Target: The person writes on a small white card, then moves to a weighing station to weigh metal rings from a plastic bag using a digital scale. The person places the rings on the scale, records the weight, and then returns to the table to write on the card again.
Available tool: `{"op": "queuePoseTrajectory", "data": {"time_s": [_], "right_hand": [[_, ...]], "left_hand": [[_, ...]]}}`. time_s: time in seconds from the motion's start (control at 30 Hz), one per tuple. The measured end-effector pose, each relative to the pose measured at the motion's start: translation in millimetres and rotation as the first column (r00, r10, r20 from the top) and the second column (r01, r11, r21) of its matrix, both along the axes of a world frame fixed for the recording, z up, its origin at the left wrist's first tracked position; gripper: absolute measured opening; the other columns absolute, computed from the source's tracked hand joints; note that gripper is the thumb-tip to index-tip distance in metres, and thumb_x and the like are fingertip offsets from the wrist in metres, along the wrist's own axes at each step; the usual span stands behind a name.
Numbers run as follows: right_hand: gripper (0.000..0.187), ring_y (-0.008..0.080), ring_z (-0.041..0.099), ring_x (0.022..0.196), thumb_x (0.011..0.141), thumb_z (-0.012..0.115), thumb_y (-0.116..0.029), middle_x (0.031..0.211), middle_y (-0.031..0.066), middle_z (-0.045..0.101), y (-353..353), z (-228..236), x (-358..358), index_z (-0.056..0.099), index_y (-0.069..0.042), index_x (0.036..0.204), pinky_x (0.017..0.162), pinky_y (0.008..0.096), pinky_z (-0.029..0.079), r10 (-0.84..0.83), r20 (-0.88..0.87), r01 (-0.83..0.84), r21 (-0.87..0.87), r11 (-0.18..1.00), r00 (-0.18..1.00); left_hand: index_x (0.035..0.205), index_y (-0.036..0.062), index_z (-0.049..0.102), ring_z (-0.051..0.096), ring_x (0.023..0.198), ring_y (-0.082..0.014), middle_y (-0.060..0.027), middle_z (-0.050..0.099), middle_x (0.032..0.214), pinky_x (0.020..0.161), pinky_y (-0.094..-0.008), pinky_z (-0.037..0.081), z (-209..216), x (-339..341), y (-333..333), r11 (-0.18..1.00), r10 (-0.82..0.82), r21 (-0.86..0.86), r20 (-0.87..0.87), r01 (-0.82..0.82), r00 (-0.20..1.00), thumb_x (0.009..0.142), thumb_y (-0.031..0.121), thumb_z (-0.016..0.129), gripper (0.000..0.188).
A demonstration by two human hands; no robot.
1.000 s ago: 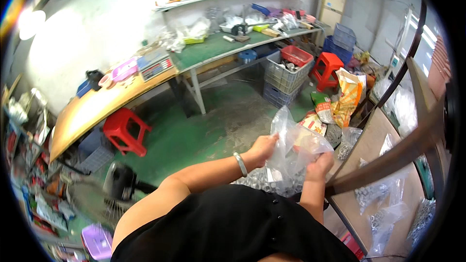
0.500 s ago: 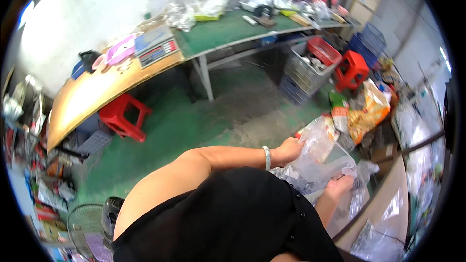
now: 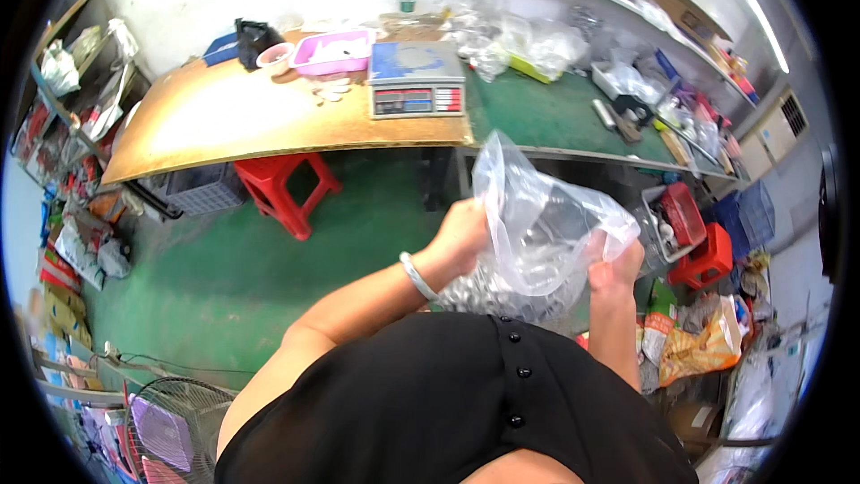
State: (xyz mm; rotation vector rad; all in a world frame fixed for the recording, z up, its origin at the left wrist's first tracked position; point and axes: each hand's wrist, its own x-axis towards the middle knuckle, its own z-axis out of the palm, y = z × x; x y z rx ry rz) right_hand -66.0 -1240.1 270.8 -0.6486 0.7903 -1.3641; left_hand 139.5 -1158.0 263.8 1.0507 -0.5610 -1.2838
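Observation:
In front of my body hangs a large clear plastic bag (image 3: 546,215), its mouth spread wide. Many small silvery-grey pieces (image 3: 511,294) lie in its lower part, too small to name. My left hand (image 3: 462,235), below a pale bangle, is closed on the bag's left rim. On the opposite side my right hand (image 3: 616,271) pinches the right rim, thumb over the film. Some of the fingers on both hands are hidden by the plastic.
A digital scale (image 3: 417,81) stands on the wooden table (image 3: 197,125), beside a pink tray (image 3: 333,52). Red stools (image 3: 285,181) sit below. A green-topped bench (image 3: 537,116) carries bags and tools. Filled sacks (image 3: 703,341) lie right; a fan (image 3: 184,426) stands left.
My view has swung right-to-left toward the wooden table and scale. Both hands have carried the bag away from the cluttered right side, lifting it in front of me.

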Motion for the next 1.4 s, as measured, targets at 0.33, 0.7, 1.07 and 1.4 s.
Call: {"op": "queuePoseTrajectory", "data": {"time_s": [0.33,0.7,1.07,1.4], "right_hand": [[0.022,0.0194,0.058,0.081,0.082,0.048,-0.01,0.092,0.0089,0.059,-127,79,368,0.053,0.001,0.1,0.072,0.034,0.049,0.619,0.212,-0.542,-0.327,0.774,0.756],[0.023,0.0316,0.058,0.085,0.078,0.044,-0.013,0.094,0.0182,0.058,-169,62,766,0.054,0.003,0.091,0.073,0.0491,0.049,0.75,0.433,-0.766,-0.183,0.616,0.499],[0.022,0.0158,0.053,0.058,0.077,0.046,-0.016,0.068,0.008,0.058,-174,9,891,0.06,0.0,0.081,0.051,0.0288,0.043,0.885,-0.078,-0.869,-0.247,0.43,0.46],[0.044,0.016,0.052,0.099,0.083,0.055,-0.022,0.11,0.008,0.056,-212,35,845,0.046,0.003,0.118,0.088,0.0285,0.04,0.789,-0.613,-0.994,-0.106,-0.022,0.048]], "left_hand": [[0.101,0.0023,0.052,0.055,0.072,-0.0153,-0.0069,0.056,0.086,0.061,-0.0303,0.047,80,331,-34,0.737,0.564,-0.392,-0.093,-0.551,0.821,0.09,0.022,0.041,0.025],[0.121,0.0036,0.039,0.051,0.102,-0.0241,-0.0123,0.05,0.113,0.085,-0.0384,0.044,97,557,-16,0.498,0.855,-0.303,0.012,-0.813,0.519,0.092,0.018,0.034,0.033],[0.073,0.0137,0.043,0.036,0.043,-0.0114,0.0024,0.037,0.051,0.047,-0.0278,0.036,-21,720,-37,0.732,0.632,-0.232,-0.118,-0.64,0.766,0.093,0.031,0.037,0.027],[0.074,0.0108,0.039,0.032,0.051,-0.0108,0.0013,0.035,0.057,0.056,-0.027,0.032,-19,764,-90,0.682,0.703,-0.293,0.009,-0.67,0.711,0.091,0.021,0.038,0.02]]}}
